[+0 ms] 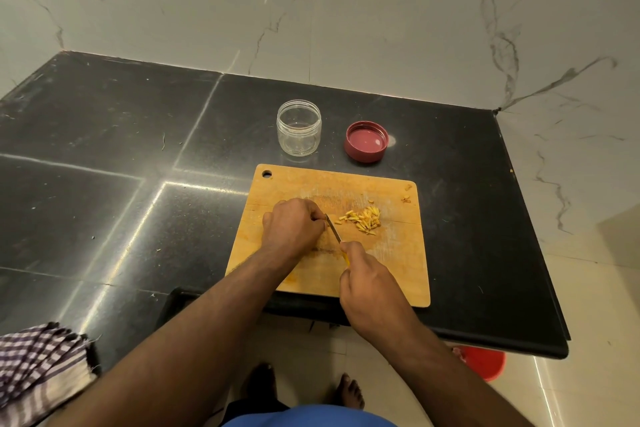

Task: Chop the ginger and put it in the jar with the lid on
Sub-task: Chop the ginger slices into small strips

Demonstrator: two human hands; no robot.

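A wooden cutting board (394, 253) lies on the black counter. On it sits a small heap of chopped ginger (365, 219), cut into yellow strips. My left hand (294, 225) is curled on the board just left of the heap, its fingertips against the knife blade; whatever it holds is hidden under the fingers. My right hand (367, 282) grips the yellow handle of a small knife (334, 229), whose blade points up and left toward my left fingers. Behind the board stands an open clear jar (299, 128), and its red lid (366, 141) lies upside down to the right.
The black counter (138, 166) meets a marble wall at the back and ends at an edge on the right. A checked cloth (38, 367) lies at the counter's front left. A red bucket (485, 362) stands on the floor under the counter's right corner.
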